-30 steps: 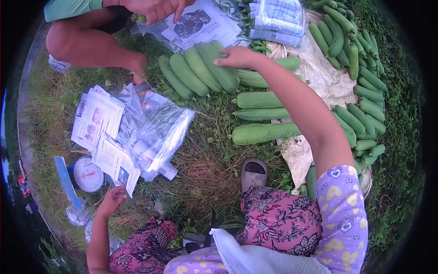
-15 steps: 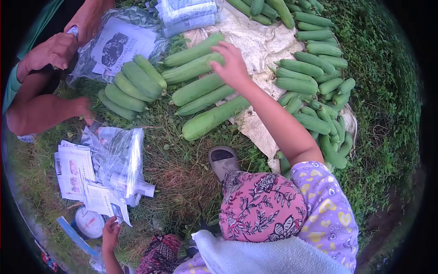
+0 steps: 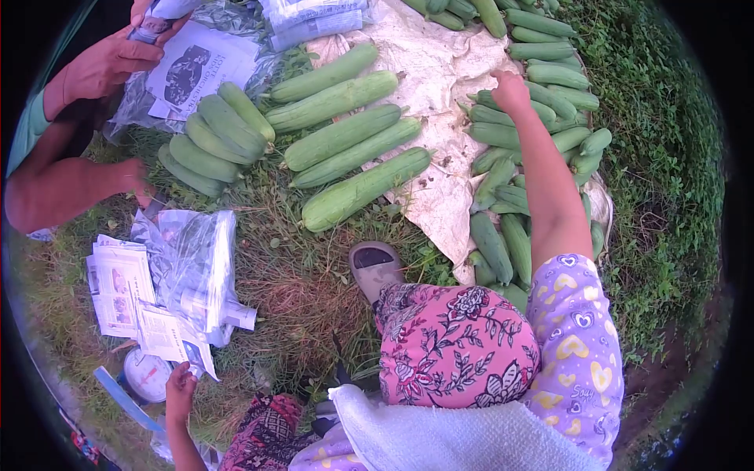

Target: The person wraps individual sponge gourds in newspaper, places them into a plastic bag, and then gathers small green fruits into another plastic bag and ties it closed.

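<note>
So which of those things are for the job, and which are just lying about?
Probably for the job:
long green cucumber-like vegetables near the right hand
printed white paper sheets by the left hand
clear crinkled plastic
round white-dialled scale, perhaps; untouched

Probably just there:
white textured towel across the lap
grey slipper on the grass

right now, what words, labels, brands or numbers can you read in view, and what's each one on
"LOTTE KIDS ORCH…", last letters unclear: on the white printed sheet.
"So…", rest unclear: on the purple sleeve.
Too small to read: print on the newspaper sheets and the wrapped bundles, and markings on the scale dial.
</note>
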